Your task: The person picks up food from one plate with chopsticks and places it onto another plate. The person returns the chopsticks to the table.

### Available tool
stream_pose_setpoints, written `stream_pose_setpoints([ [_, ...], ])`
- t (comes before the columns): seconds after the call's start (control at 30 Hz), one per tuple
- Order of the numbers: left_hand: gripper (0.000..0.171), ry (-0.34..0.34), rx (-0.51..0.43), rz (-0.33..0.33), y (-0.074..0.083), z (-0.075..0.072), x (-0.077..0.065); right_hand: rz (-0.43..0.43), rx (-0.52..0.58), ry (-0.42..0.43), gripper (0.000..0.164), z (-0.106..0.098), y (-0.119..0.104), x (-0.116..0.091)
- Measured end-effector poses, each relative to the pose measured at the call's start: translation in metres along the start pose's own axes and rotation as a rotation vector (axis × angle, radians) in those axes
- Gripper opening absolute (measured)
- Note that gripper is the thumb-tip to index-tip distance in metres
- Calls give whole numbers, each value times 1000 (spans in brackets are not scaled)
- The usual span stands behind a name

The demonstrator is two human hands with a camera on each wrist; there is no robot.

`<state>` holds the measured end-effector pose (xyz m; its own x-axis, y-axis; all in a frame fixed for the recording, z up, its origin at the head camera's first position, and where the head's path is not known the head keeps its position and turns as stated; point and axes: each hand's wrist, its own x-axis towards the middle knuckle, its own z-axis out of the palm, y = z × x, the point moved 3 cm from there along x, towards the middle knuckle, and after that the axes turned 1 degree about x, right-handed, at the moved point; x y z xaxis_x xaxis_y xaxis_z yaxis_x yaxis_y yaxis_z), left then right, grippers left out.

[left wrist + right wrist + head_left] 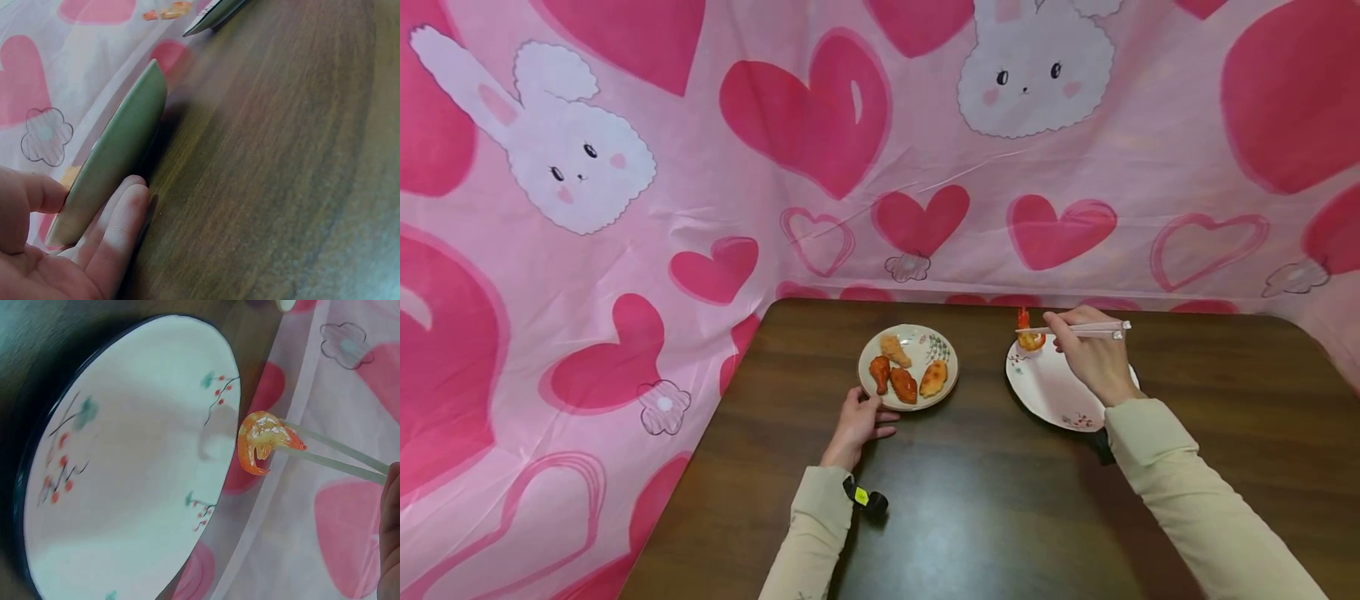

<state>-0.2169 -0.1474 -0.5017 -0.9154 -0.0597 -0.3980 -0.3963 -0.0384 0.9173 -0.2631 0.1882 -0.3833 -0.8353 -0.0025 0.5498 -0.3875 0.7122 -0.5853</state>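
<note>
My right hand (1096, 354) holds a pair of pale chopsticks (1093, 330), whose tips pinch an orange shrimp (265, 440). In the head view the shrimp appears over the far left rim of a white plate (1060, 387) with small red-berry sprigs; the right wrist view shows it raised off the plate. My left hand (856, 423) grips the near left rim of a smaller plate (917, 402), thumb above and fingers underneath. On that plate lie a drumstick (880, 372) and several other pieces of fried chicken (904, 385). In the left wrist view the small plate (119, 156) is seen edge-on.
Both plates are toward the back of a dark wooden table (955, 508). A pink cloth (820, 242) with hearts and rabbits hangs behind the table and along its left side. A black strap with a small device (867, 498) is on the left wrist.
</note>
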Motion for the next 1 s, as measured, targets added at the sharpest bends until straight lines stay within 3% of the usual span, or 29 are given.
stream_pose_setpoints([
  [0.43, 51, 4, 12, 2, 1, 1, -1, 11, -14, 24, 32, -9, 12, -7],
  [0.87, 51, -14, 6, -21, 1, 0, -2, 120, -31, 13, 34, -3, 23, -10],
  [1.0, 50, -25, 7, -17, 11, 1, -11, 148, -27, 46, 33, 0, 25, -9],
])
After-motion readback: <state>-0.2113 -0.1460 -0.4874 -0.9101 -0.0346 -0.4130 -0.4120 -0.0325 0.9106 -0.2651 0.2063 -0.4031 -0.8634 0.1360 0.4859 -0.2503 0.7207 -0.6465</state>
